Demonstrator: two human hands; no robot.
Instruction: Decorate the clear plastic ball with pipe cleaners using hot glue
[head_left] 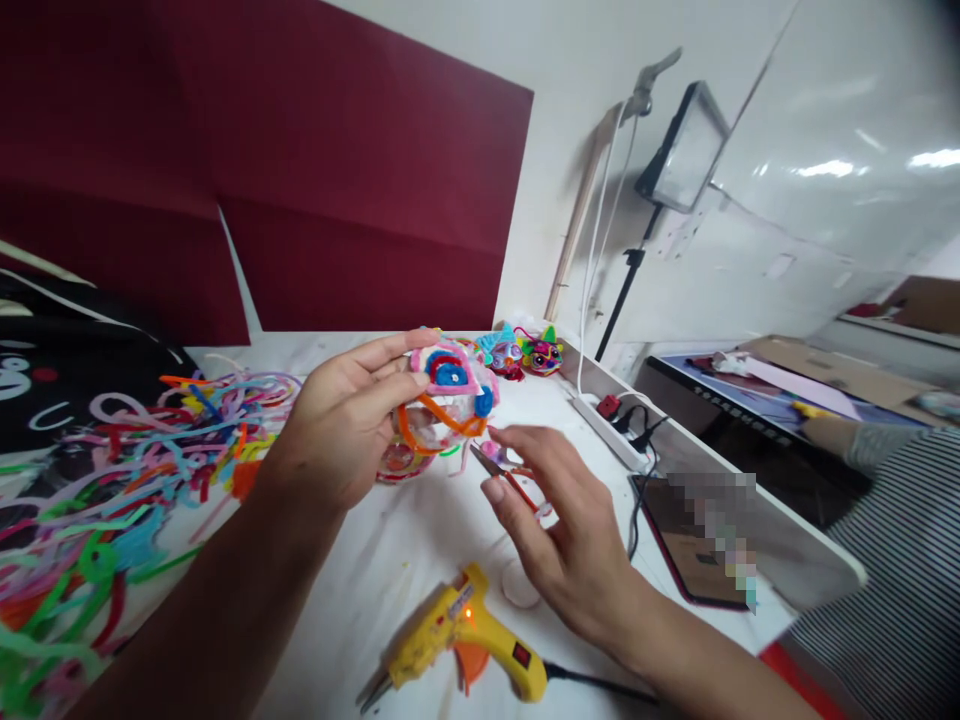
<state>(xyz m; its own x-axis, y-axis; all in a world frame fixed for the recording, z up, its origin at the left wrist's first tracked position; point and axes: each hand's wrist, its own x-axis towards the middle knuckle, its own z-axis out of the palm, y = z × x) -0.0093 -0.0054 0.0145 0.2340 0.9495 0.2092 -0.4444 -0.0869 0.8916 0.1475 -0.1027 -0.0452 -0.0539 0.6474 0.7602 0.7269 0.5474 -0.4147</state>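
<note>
Our left hand (334, 425) looms closest, clamped on a fuzzy pink-and-blue piece (454, 378) above the white tabletop (352, 590); whether our right hand (566, 535) grips the red-handled tool (519, 488), we can't tell. Glue gun (487, 635) label: too blurred! Left edge crops the black bag (82, 350) and its white markings. Open surface runs between pipe cleaners (94, 555) and gun.

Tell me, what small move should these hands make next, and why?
Probably nudge the orange strip against the colourful craft piece with the right hand's forefinger. The strip runs across the piece's lower part, that fingertip is close to its end, and the left hand holds the piece up, which should steady it.
</note>
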